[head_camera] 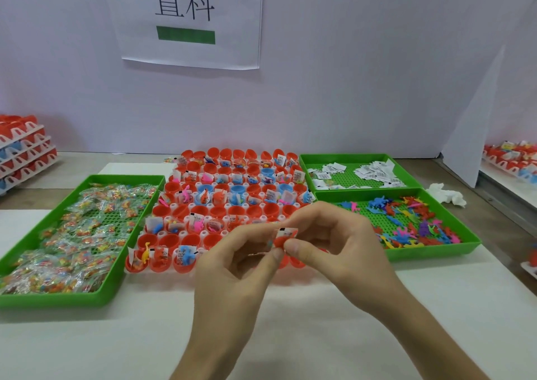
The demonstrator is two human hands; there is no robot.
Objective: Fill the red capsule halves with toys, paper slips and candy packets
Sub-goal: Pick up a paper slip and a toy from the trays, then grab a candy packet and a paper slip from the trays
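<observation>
Our two hands meet just above the near edge of the capsule rack (173,207), which sits on the counter (290,321). The left hand (241,260) and the right hand (331,234) come together at their fingertips, and both pinch a small red toy (280,242) with a folded paper slip (287,231) pressed against it. We cannot tell which fingers carry the slip on their own.

The rack holds rows of red capsule halves (171,188) with a few blue halves (268,172) among them. Many already hold toys and slips, while several in the rows nearer us hold nothing we can see.

Left of the rack, touching its side, lies a green tray (125,177) heaped with clear candy packets (81,234). Right of the rack, at its far end, a second green tray (348,156) carries loose white slips (374,173). Nearer us on that same side, a third green tray (430,251) carries a scatter of coloured toys (406,220). A crumpled tissue (447,195) lies beyond that tray, further right of the rack.

Behind the rack, a printed sign (189,16) hangs on the white wall. Far to the left of the rack stands a stack of filled racks (23,150).
</observation>
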